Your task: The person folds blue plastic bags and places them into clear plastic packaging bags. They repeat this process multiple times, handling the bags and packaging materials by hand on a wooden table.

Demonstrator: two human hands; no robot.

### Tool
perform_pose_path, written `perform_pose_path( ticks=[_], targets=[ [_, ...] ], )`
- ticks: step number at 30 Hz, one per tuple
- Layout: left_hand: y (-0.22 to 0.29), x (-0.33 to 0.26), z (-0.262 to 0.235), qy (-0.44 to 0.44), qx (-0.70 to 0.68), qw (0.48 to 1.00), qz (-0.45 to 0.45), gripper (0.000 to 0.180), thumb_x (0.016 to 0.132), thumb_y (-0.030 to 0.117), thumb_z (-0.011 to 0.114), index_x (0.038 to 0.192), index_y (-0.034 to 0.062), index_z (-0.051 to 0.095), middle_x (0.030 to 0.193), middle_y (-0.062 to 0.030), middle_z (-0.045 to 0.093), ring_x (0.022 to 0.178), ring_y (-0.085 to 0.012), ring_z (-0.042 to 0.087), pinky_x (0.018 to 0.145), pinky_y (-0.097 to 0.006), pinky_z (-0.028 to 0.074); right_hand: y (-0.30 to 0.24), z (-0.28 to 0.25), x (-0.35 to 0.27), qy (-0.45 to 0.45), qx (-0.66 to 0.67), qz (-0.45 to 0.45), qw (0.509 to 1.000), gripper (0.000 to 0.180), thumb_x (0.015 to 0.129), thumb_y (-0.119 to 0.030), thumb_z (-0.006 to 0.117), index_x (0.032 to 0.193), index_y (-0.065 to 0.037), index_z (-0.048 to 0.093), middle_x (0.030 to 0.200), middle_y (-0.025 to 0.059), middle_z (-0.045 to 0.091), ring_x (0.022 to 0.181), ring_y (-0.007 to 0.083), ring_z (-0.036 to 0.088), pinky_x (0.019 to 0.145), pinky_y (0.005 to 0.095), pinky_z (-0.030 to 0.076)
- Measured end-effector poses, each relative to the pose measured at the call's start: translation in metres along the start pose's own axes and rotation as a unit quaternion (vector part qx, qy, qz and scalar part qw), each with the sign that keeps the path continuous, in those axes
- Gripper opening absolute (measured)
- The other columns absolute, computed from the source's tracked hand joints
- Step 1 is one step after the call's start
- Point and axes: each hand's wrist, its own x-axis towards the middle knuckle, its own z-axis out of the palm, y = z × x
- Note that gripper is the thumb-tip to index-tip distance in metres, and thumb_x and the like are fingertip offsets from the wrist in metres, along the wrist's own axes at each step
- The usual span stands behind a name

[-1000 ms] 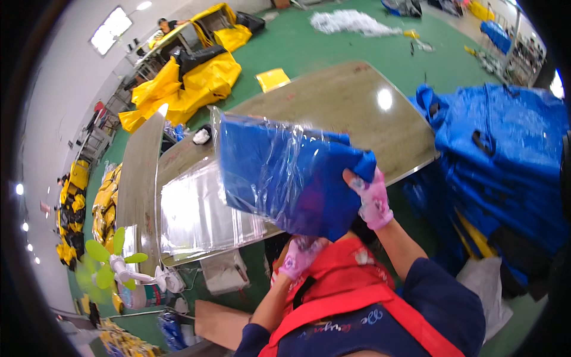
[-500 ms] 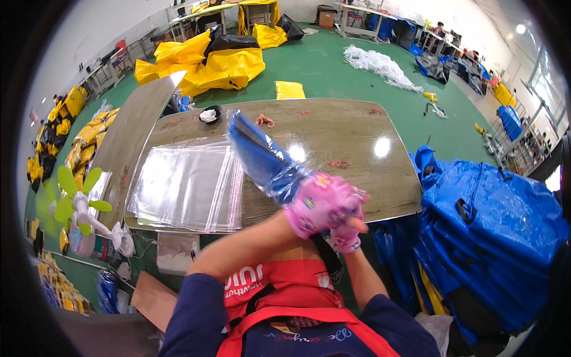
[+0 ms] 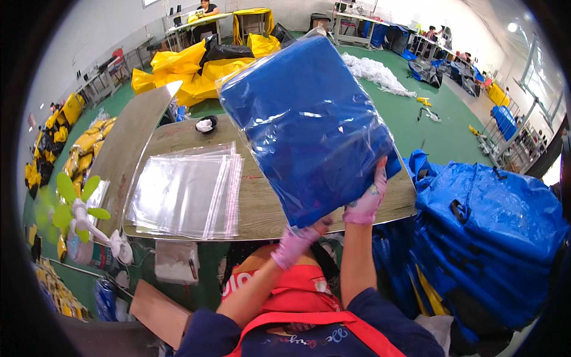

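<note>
Both gloved hands grip the lower edge of a bagged blue bundle (image 3: 309,119), held upright above the table (image 3: 262,208): the left hand (image 3: 295,244) pinches the bottom corner from below, fingers closed on the plastic, and the right hand (image 3: 366,199) clasps the lower right edge, fingers spread up the face of the pack. The bundle, folded blue fabric sheathed in a clear bag, stands tilted over the table's near right part, apart from the tabletop. The step in hand appears to be settling the fabric into its bag, the open end seemingly at the hands; the next move probably calls for closing that mouth while keeping the contents from sliding out, so the grip must stay firm at the bottom. Left of the pack, a stack of empty clear bags (image 3: 184,193) lies flat on the table. A green fan (image 3: 74,205) stands at the table's left corner. A heap of blue bags (image 3: 493,232) sits to the right.
</note>
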Motion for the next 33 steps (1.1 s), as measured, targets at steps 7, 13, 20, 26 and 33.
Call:
perform_pose_path(
  ticks=[7,13,20,26,33],
  targets=[
    [0.134,-0.023,0.018,-0.163,0.779,0.546,0.262,0.04,0.08,0.038,0.07,0.11,0.0125,0.062,0.121,-0.0102,0.06,0.109,-0.0301,0.058,0.087,-0.045,0.049,-0.045,0.025,-0.011,-0.255,-0.429,-0.375,0.782,0.036,0.071,-0.001,0.078,0.102,-0.009,0.06,0.1,0.006,0.065,0.088,0.0197,0.063,0.078,0.0296,0.049],
    [0.22,0.041,0.034,-0.228,0.703,0.592,0.322,0.066,0.07,0.038,0.076,0.127,0.0125,0.054,0.109,-0.0139,0.065,0.101,-0.0347,0.062,0.091,-0.043,0.049,-0.06,0.043,-0.049,-0.488,-0.508,-0.481,0.522,0.06,0.055,-0.015,0.078,0.113,-0.018,0.062,0.107,0.0075,0.06,0.096,0.0321,0.058,0.086,0.0457,0.047],
    [0.173,0.037,-0.032,-0.062,0.481,0.814,0.319,0.062,0.065,0.008,0.085,0.119,0.0098,0.054,0.114,-0.0126,0.062,0.1,-0.0223,0.062,0.086,-0.036,0.051,-0.071,-0.004,-0.01,-0.187,-0.353,-0.115,0.91,0.06,0.081,-0.042,0.073,0.121,0.0,0.057,0.116,0.0122,0.058,0.108,0.0207,0.054,0.091,0.0345,0.045],
    [0.164,0.036,-0.035,-0.005,0.208,0.897,0.391,0.063,0.089,0.054,0.056,0.125,0.0025,0.051,0.114,-0.0108,0.059,0.105,-0.0216,0.057,0.095,-0.036,0.045,-0.045,0.019,0.007,-0.162,-0.306,0.04,0.937,0.029,0.085,-0.02,0.072,0.102,0.003,0.068,0.087,0.0038,0.067,0.079,0.0077,0.059,0.074,0.0193,0.046],
    [0.229,0.01,-0.02,0.094,0.425,0.896,0.085,0.029,0.093,0.02,0.053,0.091,-0.0029,0.071,0.093,-0.0122,0.069,0.084,-0.0178,0.064,0.078,-0.028,0.049,-0.02,0.035,-0.009,-0.108,-0.302,-0.047,0.946,0.022,0.085,-0.015,0.071,0.098,0.002,0.07,0.086,0.0026,0.068,0.078,0.0062,0.057,0.07,0.0205,0.046]
  ],
)
